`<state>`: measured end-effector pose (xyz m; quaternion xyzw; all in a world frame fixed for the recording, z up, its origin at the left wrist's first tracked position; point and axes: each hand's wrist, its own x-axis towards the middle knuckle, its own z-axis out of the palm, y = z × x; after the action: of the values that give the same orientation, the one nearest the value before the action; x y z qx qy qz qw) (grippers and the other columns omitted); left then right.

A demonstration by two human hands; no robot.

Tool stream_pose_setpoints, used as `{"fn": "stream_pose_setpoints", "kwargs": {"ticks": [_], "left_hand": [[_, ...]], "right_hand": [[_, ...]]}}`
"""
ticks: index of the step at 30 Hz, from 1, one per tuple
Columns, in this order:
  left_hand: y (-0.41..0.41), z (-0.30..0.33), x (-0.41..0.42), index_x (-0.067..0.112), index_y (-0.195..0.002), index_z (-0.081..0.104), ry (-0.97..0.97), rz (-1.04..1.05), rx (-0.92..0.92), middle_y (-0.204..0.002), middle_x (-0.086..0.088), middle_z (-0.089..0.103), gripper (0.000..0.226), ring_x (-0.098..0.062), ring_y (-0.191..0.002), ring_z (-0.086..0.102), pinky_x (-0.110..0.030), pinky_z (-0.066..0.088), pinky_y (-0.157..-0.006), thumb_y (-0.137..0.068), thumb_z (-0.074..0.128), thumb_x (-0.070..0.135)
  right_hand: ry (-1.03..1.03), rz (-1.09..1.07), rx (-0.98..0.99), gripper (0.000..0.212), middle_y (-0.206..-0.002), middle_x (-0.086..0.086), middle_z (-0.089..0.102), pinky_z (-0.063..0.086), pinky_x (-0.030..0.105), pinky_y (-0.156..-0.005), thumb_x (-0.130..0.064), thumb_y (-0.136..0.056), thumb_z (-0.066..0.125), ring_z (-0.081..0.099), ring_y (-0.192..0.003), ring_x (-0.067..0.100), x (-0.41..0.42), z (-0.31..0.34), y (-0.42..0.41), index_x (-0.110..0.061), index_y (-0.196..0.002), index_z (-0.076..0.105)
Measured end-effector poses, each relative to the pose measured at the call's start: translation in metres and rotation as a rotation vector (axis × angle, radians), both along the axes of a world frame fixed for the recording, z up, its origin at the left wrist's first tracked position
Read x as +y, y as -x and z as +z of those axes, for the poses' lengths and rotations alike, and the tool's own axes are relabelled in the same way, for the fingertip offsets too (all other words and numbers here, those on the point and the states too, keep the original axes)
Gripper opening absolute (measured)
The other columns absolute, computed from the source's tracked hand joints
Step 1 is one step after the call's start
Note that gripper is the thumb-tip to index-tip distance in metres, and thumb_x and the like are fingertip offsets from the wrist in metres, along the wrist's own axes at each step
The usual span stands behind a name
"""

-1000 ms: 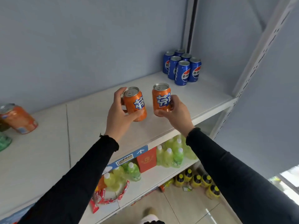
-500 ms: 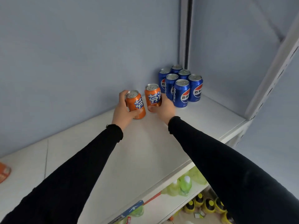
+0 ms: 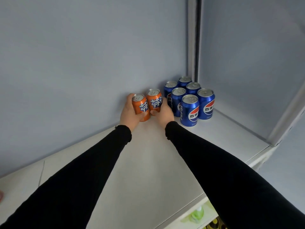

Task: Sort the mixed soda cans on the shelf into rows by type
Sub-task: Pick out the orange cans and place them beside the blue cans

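At the shelf's point(image 3: 148, 162) back wall, two upright orange cans, one point(image 3: 140, 107) gripped by left hand point(image 3: 132, 115), other point(image 3: 154, 100) by right hand point(image 3: 165, 113), held beside blue cans point(image 3: 189, 103), likely to start a separate orange row.

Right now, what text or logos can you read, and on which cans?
"百事" with the Pepsi globe: front blue can.
"百事", cut off: front-right blue can.
"芬", rest hidden: right orange can.
"芬", partly hidden by the thumb: left orange can.
Other blue cans: logos hidden.
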<state>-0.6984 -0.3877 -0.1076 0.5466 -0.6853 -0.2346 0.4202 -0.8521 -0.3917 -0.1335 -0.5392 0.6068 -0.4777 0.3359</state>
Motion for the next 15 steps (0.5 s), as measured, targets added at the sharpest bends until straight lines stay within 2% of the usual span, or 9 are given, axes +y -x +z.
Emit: {"fn": "stream_pose_setpoints", "kwargs": {"ticks": [5, 9, 12, 15], "left_hand": [[0.007, 0.001, -0.002, 0.040, -0.132, 0.036, -0.035, -0.024, 0.052, -0.131, 0.002, 0.057, 0.084, -0.016, -0.113, 0.063, -0.046, 0.055, -0.099, -0.072, 0.085, 0.008], [0.011, 0.001, 0.000, 0.033, -0.141, 0.033, -0.069, -0.011, 0.075, -0.136, -0.001, 0.054, 0.091, -0.018, -0.118, 0.061, -0.045, 0.052, -0.103, -0.072, 0.085, 0.006], [0.013, -0.001, 0.008, 0.030, -0.157, 0.014, -0.134, 0.024, 0.094, -0.146, 0.002, 0.046, 0.109, -0.018, -0.127, 0.054, -0.040, 0.049, -0.106, -0.077, 0.082, 0.002], [0.012, -0.007, 0.026, 0.027, -0.160, 0.003, -0.188, 0.052, 0.104, -0.148, 0.002, 0.040, 0.109, -0.018, -0.136, 0.047, -0.035, 0.046, -0.105, -0.084, 0.076, 0.000]], "right_hand": [[0.003, 0.052, -0.040, 0.078, -0.147, 0.010, 0.050, 0.033, 0.046, -0.118, -0.009, -0.084, 0.075, 0.046, -0.137, 0.027, -0.009, 0.002, 0.005, -0.012, -0.149, 0.033], [0.023, 0.074, -0.068, 0.080, -0.147, 0.009, 0.050, 0.032, 0.050, -0.118, -0.010, -0.082, 0.076, 0.045, -0.138, 0.026, -0.014, -0.006, 0.007, -0.015, -0.150, 0.034], [0.083, 0.097, -0.080, 0.067, -0.147, 0.008, 0.049, 0.032, 0.046, -0.120, -0.018, -0.090, 0.071, 0.045, -0.139, 0.022, -0.004, -0.005, 0.005, -0.016, -0.148, 0.037], [0.113, 0.122, -0.092, 0.064, -0.152, 0.009, 0.043, 0.026, 0.036, -0.121, -0.014, -0.095, 0.065, 0.039, -0.143, 0.020, 0.021, -0.001, 0.008, -0.014, -0.151, 0.033]]}}
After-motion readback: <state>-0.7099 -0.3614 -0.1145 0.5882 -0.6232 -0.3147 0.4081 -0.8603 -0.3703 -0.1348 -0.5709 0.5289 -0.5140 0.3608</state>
